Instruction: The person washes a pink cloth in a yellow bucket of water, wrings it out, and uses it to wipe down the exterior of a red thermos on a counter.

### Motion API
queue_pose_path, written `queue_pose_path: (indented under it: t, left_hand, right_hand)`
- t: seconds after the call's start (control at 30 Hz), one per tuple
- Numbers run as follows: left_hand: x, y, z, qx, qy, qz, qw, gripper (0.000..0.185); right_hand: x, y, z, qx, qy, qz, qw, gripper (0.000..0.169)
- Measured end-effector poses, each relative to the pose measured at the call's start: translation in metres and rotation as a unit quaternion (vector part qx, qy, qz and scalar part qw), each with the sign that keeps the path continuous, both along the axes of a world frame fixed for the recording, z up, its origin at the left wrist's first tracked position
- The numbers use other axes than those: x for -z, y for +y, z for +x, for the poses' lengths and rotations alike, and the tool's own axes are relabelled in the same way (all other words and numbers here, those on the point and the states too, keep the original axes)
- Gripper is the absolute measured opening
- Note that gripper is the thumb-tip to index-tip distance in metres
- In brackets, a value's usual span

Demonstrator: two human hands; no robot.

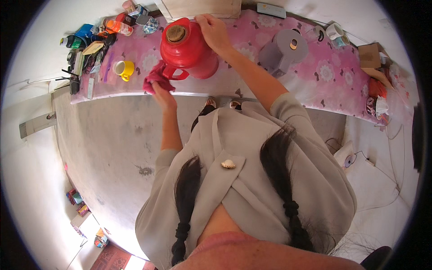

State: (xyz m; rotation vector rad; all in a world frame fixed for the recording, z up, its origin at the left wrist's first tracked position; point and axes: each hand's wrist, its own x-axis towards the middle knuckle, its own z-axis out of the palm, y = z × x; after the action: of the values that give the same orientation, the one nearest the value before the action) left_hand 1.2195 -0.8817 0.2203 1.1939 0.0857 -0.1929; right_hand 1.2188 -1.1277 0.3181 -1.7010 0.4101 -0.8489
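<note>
A red thermos flask (189, 54) with a cork stopper (176, 33) stands on the table, seen from above with its side handle towards me. My right hand (213, 35) grips its upper far edge; the fingertips are partly hidden. In my left hand (164, 97) is a bunched crimson cloth (156, 81), beside the flask's side handle (176, 75). Whether the cloth touches that handle, I cannot tell. Left of the cloth sits a yellow mug (126, 69) with a white inside. A grey electric kettle (287, 49) stands to the right of my right forearm.
A pink flowered cloth (325, 72) covers the table. Bottles (119, 27), a router (72, 81) and other small items crowd its left end. White cups (334, 31), a cardboard box (370, 56) and a power strip (271, 10) line the back and right.
</note>
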Motion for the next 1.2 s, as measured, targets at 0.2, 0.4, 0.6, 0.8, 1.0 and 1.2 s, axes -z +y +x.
queue_pose_path:
  t: [0.2,0.4,0.6,0.8,1.0,1.2]
  left_hand:
    - [-0.077,-0.020,0.017,0.075,-0.197,0.105,0.972,0.037]
    - [-0.034,-0.026,0.080,0.249,-0.033,0.046,0.967,0.047]
    - [0.007,-0.014,0.090,0.378,-0.026,0.154,0.912,0.049]
    - [0.024,0.024,0.127,0.289,-0.083,0.201,0.932,0.048]
    - [-0.072,0.020,0.146,0.296,-0.095,0.146,0.939,0.049]
    - [-0.050,-0.017,0.108,0.450,-0.152,0.047,0.879,0.041]
  right_hand:
    - [0.019,-0.003,-0.069,0.035,0.003,0.111,0.993,0.026]
    - [0.048,0.074,-0.140,-0.109,0.156,0.167,0.967,0.027]
    - [0.045,0.142,-0.093,-0.088,0.132,0.162,0.974,0.037]
    - [0.040,0.173,-0.065,-0.071,0.180,0.177,0.965,0.049]
    - [0.037,0.191,-0.026,-0.062,0.151,0.246,0.955,0.046]
    - [0.028,0.199,-0.013,0.066,-0.027,0.386,0.920,0.032]
